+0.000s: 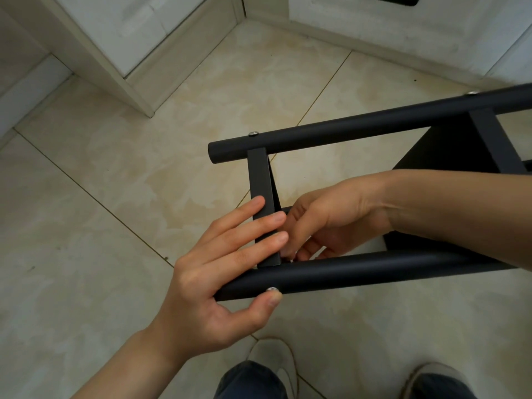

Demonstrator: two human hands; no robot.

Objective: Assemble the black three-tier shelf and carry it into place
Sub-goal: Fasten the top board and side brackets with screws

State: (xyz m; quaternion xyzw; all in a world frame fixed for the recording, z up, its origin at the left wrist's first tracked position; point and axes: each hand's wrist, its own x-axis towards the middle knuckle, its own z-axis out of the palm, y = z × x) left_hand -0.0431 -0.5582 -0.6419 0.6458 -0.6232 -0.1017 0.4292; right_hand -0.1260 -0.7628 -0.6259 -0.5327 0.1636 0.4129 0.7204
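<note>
The black shelf frame lies on its side above the tiled floor. Its far round tube [359, 128] and near round tube [374, 269] are joined by a flat crossbar [260, 180]. My left hand [218, 272] clasps the near tube's end, with its fingers laid across the crossbar and its thumb pressing beside a silver screw head [272, 289]. My right hand [331, 220] reaches in between the tubes. Its fingers curl at the joint of crossbar and near tube, and the fingertips are hidden there. A black shelf panel [431, 151] shows to the right.
White cabinets [129, 38] stand at the back left, and another [403, 21] at the back right. Two more screw heads [253, 134] [471, 93] sit on the far tube, near a second crossbar [489, 139]. My shoes [276, 358] [431, 378] stand under the frame.
</note>
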